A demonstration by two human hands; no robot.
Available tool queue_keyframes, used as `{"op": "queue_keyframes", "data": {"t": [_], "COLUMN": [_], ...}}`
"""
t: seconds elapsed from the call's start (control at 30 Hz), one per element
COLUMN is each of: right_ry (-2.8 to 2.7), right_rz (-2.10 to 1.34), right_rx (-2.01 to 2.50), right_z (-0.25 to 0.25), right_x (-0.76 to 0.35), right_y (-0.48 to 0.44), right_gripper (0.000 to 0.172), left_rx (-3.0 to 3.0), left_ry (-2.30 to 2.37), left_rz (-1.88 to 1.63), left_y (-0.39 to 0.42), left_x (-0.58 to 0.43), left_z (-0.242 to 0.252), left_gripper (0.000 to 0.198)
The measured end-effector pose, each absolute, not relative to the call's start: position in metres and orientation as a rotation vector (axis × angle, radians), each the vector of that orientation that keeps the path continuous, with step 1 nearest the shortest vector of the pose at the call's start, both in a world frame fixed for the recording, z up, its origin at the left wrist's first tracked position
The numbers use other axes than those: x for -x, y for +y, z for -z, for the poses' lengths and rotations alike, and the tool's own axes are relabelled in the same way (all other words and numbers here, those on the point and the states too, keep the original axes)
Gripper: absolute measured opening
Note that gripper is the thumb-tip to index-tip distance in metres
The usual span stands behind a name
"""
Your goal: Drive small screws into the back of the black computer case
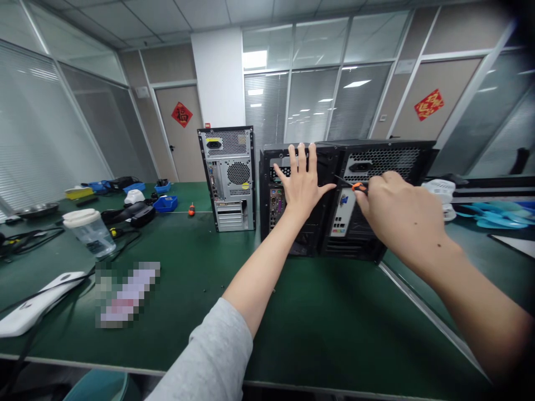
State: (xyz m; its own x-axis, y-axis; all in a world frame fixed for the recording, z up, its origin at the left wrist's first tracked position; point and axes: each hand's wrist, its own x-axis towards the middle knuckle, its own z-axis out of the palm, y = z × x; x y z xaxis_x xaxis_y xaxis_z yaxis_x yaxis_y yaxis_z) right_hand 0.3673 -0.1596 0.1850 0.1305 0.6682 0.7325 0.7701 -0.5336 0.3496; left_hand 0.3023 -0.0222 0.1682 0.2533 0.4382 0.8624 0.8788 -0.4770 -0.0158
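Observation:
My left hand (301,181) lies with spread fingers against the back of a black computer case (326,167). In my right hand (397,214) is an orange and black screwdriver (358,187), its thin shaft pointing left to the case's edge, where the tip is too small to make out. A second black case (376,159) with a power socket and ports stands directly to the right, behind my right hand. Left of both stands a silver-backed computer case (229,178), upright and apart from my hands.
Green table (188,295) with a clear cup (90,231), a white power strip (37,303), cables, blue trays (166,204) and a small orange tool (191,209) at the left. Blue fan blades (497,214) lie at the right. Small dark screws lie near my left forearm.

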Motion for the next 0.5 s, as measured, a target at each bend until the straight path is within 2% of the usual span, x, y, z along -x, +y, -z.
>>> {"op": "queue_keyframes", "data": {"t": [0.5], "right_ry": [-1.437], "right_rz": [1.177], "right_rx": [2.321], "right_z": [-0.1819], "right_x": [-0.3734], "right_y": [-0.1567], "right_gripper": [0.031], "left_rx": [2.056], "left_ry": [-1.181], "left_rz": [1.166], "left_y": [-0.0238], "left_x": [-0.3011], "left_z": [-0.1691], "left_gripper": [0.098]}}
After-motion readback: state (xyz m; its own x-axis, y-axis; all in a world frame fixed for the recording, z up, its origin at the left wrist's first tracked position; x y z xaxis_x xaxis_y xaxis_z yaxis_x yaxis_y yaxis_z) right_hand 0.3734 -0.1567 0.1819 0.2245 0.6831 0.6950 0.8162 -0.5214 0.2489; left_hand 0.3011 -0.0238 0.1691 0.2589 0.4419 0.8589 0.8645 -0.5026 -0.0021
